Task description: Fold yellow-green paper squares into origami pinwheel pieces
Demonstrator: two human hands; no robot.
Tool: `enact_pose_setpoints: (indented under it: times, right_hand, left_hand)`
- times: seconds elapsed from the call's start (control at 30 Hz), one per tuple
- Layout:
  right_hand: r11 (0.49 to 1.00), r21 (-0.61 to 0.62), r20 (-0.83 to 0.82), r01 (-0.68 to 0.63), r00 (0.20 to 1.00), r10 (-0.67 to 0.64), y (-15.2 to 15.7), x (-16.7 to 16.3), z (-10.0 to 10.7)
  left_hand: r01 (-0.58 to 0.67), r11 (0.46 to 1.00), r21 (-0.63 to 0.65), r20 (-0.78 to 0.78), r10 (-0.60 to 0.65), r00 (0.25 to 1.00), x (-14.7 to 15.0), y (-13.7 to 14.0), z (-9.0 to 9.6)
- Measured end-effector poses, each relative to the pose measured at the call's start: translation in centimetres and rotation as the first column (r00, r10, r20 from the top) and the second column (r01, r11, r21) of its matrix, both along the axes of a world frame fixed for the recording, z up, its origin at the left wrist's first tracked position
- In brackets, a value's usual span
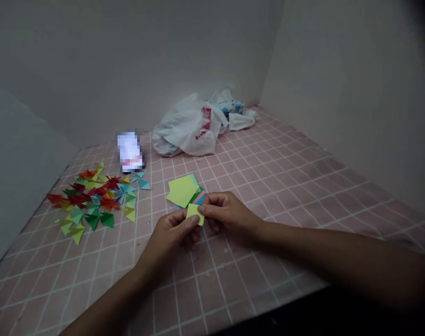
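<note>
A small folded square of yellow paper [194,213] is pinched between both hands, just above the table. My left hand [175,228] grips its lower left side, thumb on top and fingers beneath. On the right side, my right hand [226,212] holds it between thumb and forefinger. Right behind the hands lies a stack of coloured paper sheets [182,189], yellow on top, with green, pink and blue edges showing. To the left is a loose pile of folded paper pieces [93,198] in red, orange, yellow, green and light blue.
A phone with a lit, blurred screen [130,151] stands behind the folded pieces. White plastic bags [189,126] sit at the back, beside a crumpled white and blue bundle [235,112]. A pink checked cloth [268,177] covers the table, which meets grey walls.
</note>
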State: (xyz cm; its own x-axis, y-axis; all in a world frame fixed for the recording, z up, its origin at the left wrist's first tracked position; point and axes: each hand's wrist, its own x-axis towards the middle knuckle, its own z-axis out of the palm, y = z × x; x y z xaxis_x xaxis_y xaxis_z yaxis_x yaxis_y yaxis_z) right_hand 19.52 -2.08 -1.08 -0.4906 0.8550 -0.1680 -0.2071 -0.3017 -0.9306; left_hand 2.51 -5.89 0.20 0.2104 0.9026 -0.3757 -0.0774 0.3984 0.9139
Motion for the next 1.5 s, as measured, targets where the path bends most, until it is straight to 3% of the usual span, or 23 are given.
enact_pose_setpoints:
  times: [0.13, 0.37, 0.6, 0.77, 0.97, 1.2, 1.37, 1.5]
  right_hand:
    - [1.0, 0.024, 0.026, -0.003, 1.0, 0.002, -0.1, 0.0, 0.1]
    - [1.0, 0.006, -0.048, 0.011, 0.999, -0.01, -0.3, 0.1, 0.2]
    - [0.988, 0.156, 0.024, -0.007, 1.0, 0.004, 0.4, 0.3, 0.2]
    - [0.979, 0.201, 0.064, -0.02, 0.998, 0.007, 0.1, 0.4, 0.5]
    - [0.98, 0.197, 0.061, -0.007, 0.998, -0.006, 0.2, 0.5, 0.5]
    - [0.883, 0.462, 0.152, -0.079, 0.988, 0.009, 0.9, 0.6, 0.6]
    - [0.919, 0.353, 0.085, -0.176, 0.984, 0.156, 0.4, 0.5, 0.5]
    - [0.932, 0.327, 0.105, -0.159, 0.986, 0.131, 0.5, 0.6, 0.5]
  left_hand:
    - [-0.005, 0.997, -0.077, 0.06, 0.009, 0.998, 0.3, -0.1, 0.2]
    - [-0.037, 0.998, -0.05, 0.041, 0.039, 0.998, 0.7, -0.2, 0.5]
    - [-0.167, 0.954, 0.25, -0.146, 0.207, 0.967, -0.2, -0.2, 0.7]
    - [-0.154, 0.91, 0.385, -0.215, 0.251, 0.944, -0.6, -0.1, 1.4]
    - [-0.126, 0.923, 0.364, -0.193, 0.207, 0.959, -0.7, 0.1, 1.5]
    - [-0.069, 0.898, 0.434, -0.262, 0.199, 0.945, -1.0, 0.5, 1.5]
    - [-0.029, 0.931, 0.365, -0.245, 0.126, 0.961, -1.0, 0.2, 1.2]
    - [-0.022, 0.956, 0.294, -0.19, 0.081, 0.979, -1.0, 0.5, 1.0]
